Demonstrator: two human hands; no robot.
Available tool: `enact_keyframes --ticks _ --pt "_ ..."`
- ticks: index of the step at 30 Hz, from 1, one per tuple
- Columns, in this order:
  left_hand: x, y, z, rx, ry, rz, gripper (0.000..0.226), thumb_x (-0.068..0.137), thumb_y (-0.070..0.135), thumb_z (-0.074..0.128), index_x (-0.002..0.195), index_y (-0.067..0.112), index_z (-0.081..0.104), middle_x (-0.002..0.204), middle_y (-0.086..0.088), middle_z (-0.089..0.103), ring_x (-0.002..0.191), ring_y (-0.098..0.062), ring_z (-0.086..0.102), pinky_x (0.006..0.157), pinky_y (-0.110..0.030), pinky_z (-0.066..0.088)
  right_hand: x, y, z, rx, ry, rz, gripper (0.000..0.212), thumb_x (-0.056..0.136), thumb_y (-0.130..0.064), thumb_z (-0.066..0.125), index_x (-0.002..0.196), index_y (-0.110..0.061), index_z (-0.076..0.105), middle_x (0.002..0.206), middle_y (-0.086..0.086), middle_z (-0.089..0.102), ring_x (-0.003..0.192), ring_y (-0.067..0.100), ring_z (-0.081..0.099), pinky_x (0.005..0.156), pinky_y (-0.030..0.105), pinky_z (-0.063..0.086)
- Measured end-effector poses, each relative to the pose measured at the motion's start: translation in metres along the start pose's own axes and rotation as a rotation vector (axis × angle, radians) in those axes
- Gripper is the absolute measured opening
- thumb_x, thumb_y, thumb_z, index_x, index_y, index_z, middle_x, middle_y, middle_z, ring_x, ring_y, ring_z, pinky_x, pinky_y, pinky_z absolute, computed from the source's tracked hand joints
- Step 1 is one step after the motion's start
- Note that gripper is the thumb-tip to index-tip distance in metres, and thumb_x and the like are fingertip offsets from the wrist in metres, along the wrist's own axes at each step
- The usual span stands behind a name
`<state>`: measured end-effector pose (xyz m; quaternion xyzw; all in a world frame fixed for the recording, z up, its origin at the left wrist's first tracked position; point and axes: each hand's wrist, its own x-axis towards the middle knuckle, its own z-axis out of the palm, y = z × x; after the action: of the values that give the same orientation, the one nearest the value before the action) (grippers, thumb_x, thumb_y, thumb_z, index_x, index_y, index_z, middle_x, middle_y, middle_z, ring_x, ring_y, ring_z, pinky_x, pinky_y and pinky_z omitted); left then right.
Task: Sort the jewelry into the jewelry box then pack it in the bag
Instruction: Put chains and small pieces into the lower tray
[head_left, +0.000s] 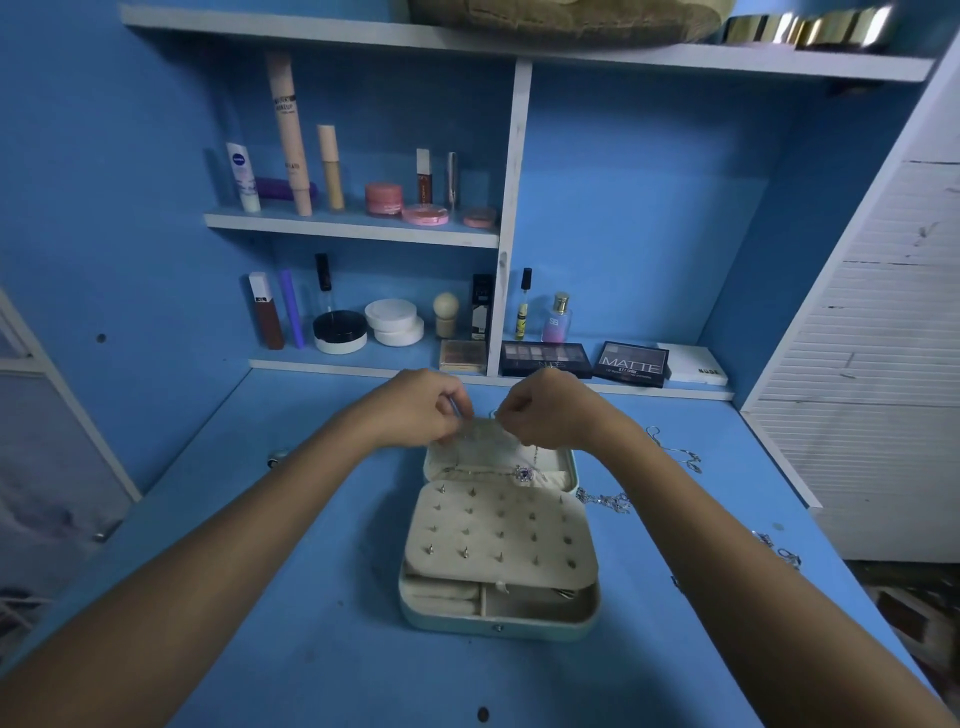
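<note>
With the left hand (423, 408) and right hand (540, 410) each pinched on a fine chain end at 12 o'clock of the open box (498, 545) on the worktop (311, 649), keep the chain taut and lower it straight into the lid pocket.

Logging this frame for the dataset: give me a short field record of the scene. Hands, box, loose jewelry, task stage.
left hand: pinched on something thin at the box's far edge
right hand: pinched likewise, opposite the left
jewelry box: open on the blue desk, stud panel showing
pendant necklace: lying across the lid section
loose chains: on the desk right of the box
bag: not in view
stage: sorting, not yet packed
</note>
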<state>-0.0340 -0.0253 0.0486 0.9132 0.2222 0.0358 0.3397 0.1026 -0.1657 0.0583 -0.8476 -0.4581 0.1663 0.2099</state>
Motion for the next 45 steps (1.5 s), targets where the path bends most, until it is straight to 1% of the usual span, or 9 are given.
enact_keyframes --ticks 5,9,14,20,25,27,32,37,45 --pt "-0.002 -0.009 -0.001 0.114 -0.019 -0.022 0.016 0.088 0.023 0.068 0.088 0.038 0.065 0.092 0.011 0.069 0.087 -0.008 0.065 0.069 -0.023 0.049 -0.005 -0.011 -0.002 0.08 -0.044 -0.076 0.022 0.089 -0.011 0.053 0.086 -0.022 0.073 0.081 -0.006 0.074 0.078 0.01 0.072 0.072 0.025 0.06" --pt "-0.004 -0.014 -0.006 0.129 0.033 -0.029 0.011 0.087 0.025 0.072 0.093 0.033 0.07 0.092 0.011 0.066 0.088 -0.009 0.064 0.071 -0.024 0.051 -0.005 -0.02 0.003 0.119 -0.102 -0.147 0.028 0.089 0.0 0.056 0.09 -0.027 0.067 0.084 -0.008 0.074 0.083 0.009 0.072 0.074 0.026 0.058" --pt "-0.006 -0.023 -0.011 0.141 0.064 -0.017 0.013 0.088 0.019 0.07 0.09 0.032 0.071 0.09 0.01 0.069 0.085 -0.011 0.067 0.074 -0.025 0.054 -0.003 -0.024 0.014 0.13 -0.075 -0.158 0.018 0.084 -0.011 0.073 0.081 -0.028 0.069 0.083 -0.011 0.075 0.084 0.01 0.07 0.07 0.025 0.056" --pt "-0.005 -0.021 -0.005 0.136 0.049 0.001 0.016 0.089 0.019 0.067 0.089 0.034 0.071 0.087 0.013 0.07 0.081 -0.002 0.064 0.066 -0.013 0.045 -0.006 -0.013 0.016 0.117 -0.099 -0.131 0.014 0.082 -0.011 0.077 0.083 -0.025 0.071 0.083 -0.01 0.075 0.085 0.011 0.071 0.078 0.028 0.06" --pt "-0.002 -0.014 0.006 0.11 0.011 0.064 0.014 0.087 0.019 0.07 0.087 0.032 0.073 0.083 0.013 0.071 0.075 0.002 0.063 0.07 -0.015 0.049 -0.007 0.003 0.008 0.081 -0.073 -0.083 0.011 0.084 -0.017 0.077 0.089 -0.026 0.073 0.08 -0.015 0.068 0.073 -0.001 0.062 0.063 0.009 0.043" --pt "-0.001 -0.008 0.01 0.113 -0.011 0.097 0.01 0.087 0.02 0.072 0.091 0.027 0.076 0.078 0.015 0.069 0.067 0.008 0.059 0.064 -0.007 0.043 -0.008 0.011 0.004 0.057 -0.071 -0.052 0.009 0.085 -0.017 0.077 0.091 -0.024 0.075 0.082 -0.014 0.069 0.073 -0.001 0.062 0.06 0.007 0.041" --pt "0.003 0.008 0.023 0.17 -0.056 0.175 0.011 0.088 0.021 0.071 0.098 0.023 0.077 0.07 0.02 0.061 0.062 0.016 0.054 0.059 -0.002 0.037 -0.014 0.032 -0.008 0.007 -0.097 0.023 0.009 0.086 -0.019 0.074 0.087 -0.028 0.075 0.085 -0.014 0.07 0.083 0.007 0.066 0.069 0.016 0.048" --pt "0.009 0.02 0.036 0.2 -0.099 0.195 0.013 0.088 0.03 0.072 0.101 0.028 0.076 0.083 0.017 0.064 0.071 0.004 0.059 0.06 -0.007 0.038 -0.018 0.044 -0.007 -0.036 -0.148 0.046 0.012 0.084 -0.021 0.074 0.084 -0.032 0.077 0.083 -0.018 0.07 0.082 0.003 0.064 0.077 0.02 0.052" --pt "0.015 0.029 0.045 0.228 -0.141 0.198 0.019 0.084 0.032 0.075 0.103 0.032 0.077 0.081 0.017 0.063 0.074 0.005 0.056 0.059 -0.007 0.034 -0.016 0.046 -0.003 -0.045 -0.143 0.061 0.016 0.084 -0.018 0.073 0.082 -0.034 0.078 0.086 -0.015 0.071 0.085 0.008 0.065 0.073 0.02 0.052"
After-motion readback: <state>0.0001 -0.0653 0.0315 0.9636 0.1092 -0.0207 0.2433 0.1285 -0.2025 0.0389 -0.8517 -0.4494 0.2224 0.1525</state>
